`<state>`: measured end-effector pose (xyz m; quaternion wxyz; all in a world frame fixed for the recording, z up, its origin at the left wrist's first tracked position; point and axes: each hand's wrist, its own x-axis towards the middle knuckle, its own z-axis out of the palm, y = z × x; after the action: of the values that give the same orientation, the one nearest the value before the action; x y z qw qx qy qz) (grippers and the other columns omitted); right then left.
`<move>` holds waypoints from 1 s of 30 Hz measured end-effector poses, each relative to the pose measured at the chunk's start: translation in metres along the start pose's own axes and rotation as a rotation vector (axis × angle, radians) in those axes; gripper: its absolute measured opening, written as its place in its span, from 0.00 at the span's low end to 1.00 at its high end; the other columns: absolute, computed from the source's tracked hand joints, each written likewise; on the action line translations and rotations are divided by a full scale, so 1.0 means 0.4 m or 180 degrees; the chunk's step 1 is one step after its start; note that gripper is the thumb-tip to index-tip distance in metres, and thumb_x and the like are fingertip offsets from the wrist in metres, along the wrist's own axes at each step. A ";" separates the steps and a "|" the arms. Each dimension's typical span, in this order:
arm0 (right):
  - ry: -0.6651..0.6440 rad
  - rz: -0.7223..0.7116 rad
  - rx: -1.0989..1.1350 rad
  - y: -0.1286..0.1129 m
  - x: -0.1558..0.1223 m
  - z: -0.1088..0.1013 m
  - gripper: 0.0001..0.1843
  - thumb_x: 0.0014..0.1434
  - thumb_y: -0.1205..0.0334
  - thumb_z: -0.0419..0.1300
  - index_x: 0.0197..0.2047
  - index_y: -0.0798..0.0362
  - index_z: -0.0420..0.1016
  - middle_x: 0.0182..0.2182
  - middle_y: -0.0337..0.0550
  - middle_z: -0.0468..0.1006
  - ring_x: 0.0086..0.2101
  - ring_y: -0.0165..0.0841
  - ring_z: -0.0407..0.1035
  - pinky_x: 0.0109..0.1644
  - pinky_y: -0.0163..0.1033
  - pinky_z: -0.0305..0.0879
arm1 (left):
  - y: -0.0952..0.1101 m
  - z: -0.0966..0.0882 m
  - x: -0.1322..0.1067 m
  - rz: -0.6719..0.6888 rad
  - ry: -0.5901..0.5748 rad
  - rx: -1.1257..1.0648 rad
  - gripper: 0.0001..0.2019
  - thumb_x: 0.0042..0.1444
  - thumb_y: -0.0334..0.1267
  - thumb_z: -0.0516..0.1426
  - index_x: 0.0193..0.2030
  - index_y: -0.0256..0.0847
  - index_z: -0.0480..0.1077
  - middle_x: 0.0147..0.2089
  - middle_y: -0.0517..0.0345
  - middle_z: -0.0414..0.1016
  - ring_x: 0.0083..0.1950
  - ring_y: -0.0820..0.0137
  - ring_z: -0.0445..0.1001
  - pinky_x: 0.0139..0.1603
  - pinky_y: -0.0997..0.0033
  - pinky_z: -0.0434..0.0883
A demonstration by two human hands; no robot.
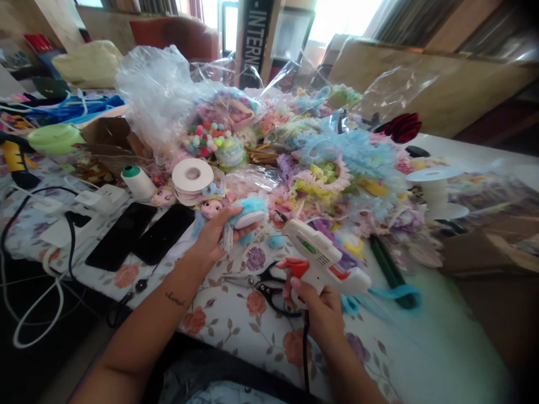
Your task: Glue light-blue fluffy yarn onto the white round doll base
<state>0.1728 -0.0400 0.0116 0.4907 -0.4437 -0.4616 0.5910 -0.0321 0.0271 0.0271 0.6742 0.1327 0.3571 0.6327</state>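
My left hand grips a fluffy light-blue piece with a white flat face, its fingers closed around the lower side. In my right hand is a white hot glue gun with an orange trigger, its dark nozzle pointing left toward the blue piece but apart from it. A black cord runs down from the glue gun's handle. Black-handled scissors lie on the flowered tablecloth between my hands, partly hidden by the right one. Small blue pompoms rest just beyond the scissors.
Two black phones lie at left beside a white power strip with tangled cords. A ribbon roll and thread cone stand behind them. Piled lace and trims fill the back; a cardboard box is at right.
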 end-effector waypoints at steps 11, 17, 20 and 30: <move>0.0009 -0.0193 0.0032 0.014 -0.004 -0.008 0.14 0.57 0.58 0.64 0.46 0.50 0.77 0.31 0.43 0.79 0.23 0.30 0.67 0.21 0.34 0.62 | -0.023 -0.004 -0.013 0.0062 -0.0327 0.0450 0.18 0.43 0.28 0.68 0.44 0.38 0.73 0.39 0.57 0.78 0.45 0.62 0.79 0.53 0.56 0.76; 0.0077 -0.0538 0.0122 0.011 -0.002 -0.001 0.15 0.57 0.62 0.61 0.49 0.49 0.74 0.32 0.41 0.80 0.22 0.31 0.69 0.21 0.35 0.63 | -0.022 -0.001 -0.016 0.0172 -0.0376 0.0861 0.19 0.44 0.34 0.69 0.44 0.40 0.71 0.42 0.58 0.77 0.43 0.65 0.78 0.51 0.61 0.75; 0.0238 -0.0640 0.0140 0.007 0.003 0.002 0.15 0.59 0.60 0.59 0.50 0.48 0.72 0.31 0.40 0.80 0.21 0.30 0.68 0.20 0.35 0.63 | -0.025 0.007 -0.026 0.0098 -0.0411 0.1164 0.20 0.43 0.36 0.70 0.43 0.41 0.71 0.38 0.59 0.76 0.36 0.69 0.76 0.41 0.69 0.73; 0.0816 -0.1191 -0.0824 0.001 -0.002 0.006 0.20 0.52 0.61 0.69 0.48 0.44 0.71 0.30 0.31 0.76 0.26 0.27 0.69 0.32 0.35 0.69 | -0.079 0.038 -0.080 -0.0683 -0.0918 0.1668 0.21 0.40 0.39 0.71 0.42 0.39 0.74 0.36 0.58 0.78 0.33 0.70 0.75 0.36 0.73 0.68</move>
<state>0.1707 -0.0412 0.0119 0.5850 -0.4809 -0.5416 0.3649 0.0034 -0.0042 0.0280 0.7236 0.3518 0.4207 0.4191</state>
